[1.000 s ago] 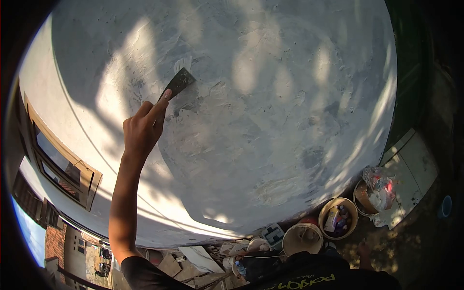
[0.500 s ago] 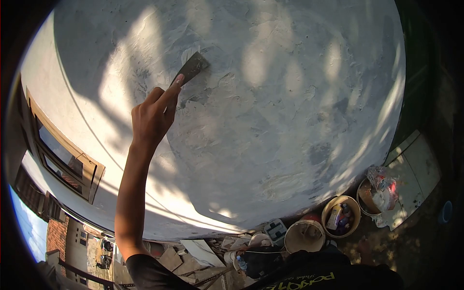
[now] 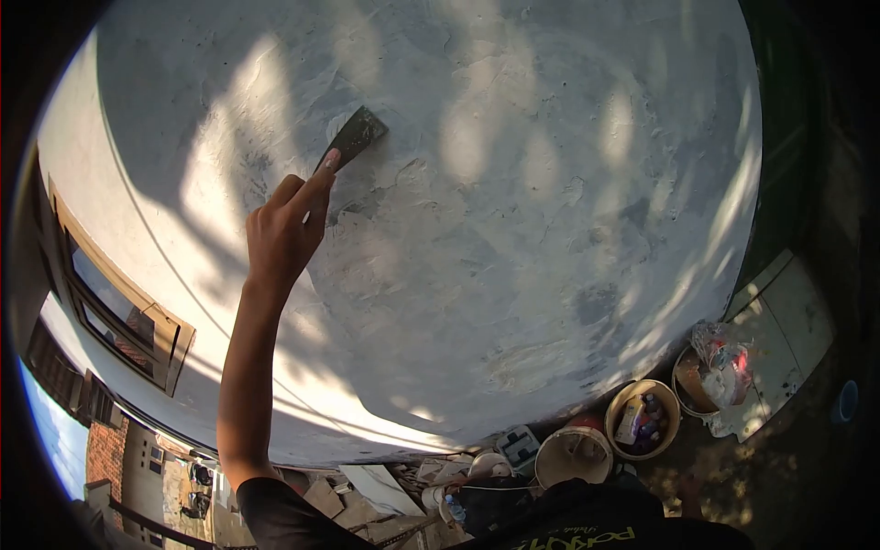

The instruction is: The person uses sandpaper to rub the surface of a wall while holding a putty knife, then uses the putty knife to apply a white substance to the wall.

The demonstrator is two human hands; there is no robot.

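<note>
My left hand (image 3: 286, 229) is closed round the handle of a putty knife (image 3: 359, 136), with a finger stretched along the base of the blade. The dark metal blade points up and to the right, its wide edge at the wall (image 3: 440, 275). Some pale filler is smeared on the blade's tip. Rough patches and ridges of filler cover the grey-white wall around it. My fingers hide most of the handle. My right hand is out of view.
Along the wall's foot stand a bucket holding bottles (image 3: 644, 420), an open pale bucket (image 3: 574, 456) and a container with plastic bags (image 3: 720, 371). Broken tiles (image 3: 380, 489) lie at lower left. A framed window (image 3: 115, 289) is at left; a blue cup-like container (image 3: 844, 401) is far right.
The putty knife has shifted slightly down and left in view with my left hand, still against the wall. The whole view has also moved a little.
</note>
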